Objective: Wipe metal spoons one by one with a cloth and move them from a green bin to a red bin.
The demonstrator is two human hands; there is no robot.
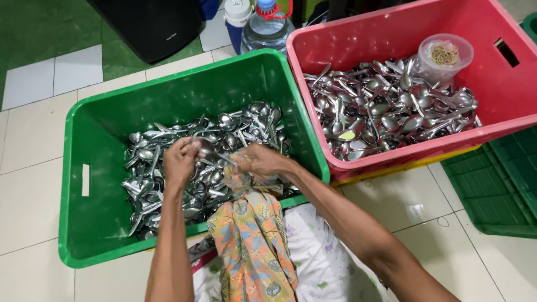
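Note:
My left hand (pixel 180 160) holds a metal spoon (pixel 208 149) by its bowl end over the green crate (pixel 89 134). My right hand (pixel 262 161) grips a patterned orange cloth (pixel 254 235) wrapped around the spoon's handle. The cloth hangs down over the crate's near rim onto my lap. Under both hands lies a heap of metal spoons (pixel 168 184) that fills the green crate's bottom.
A red crate (pixel 492 128) to the right holds another pile of spoons (pixel 386 112) and a clear tub of rubber bands (pixel 444 56). A water bottle (pixel 267 22) stands behind the crates. A green lattice crate (pixel 503 184) lies at the right on the tiled floor.

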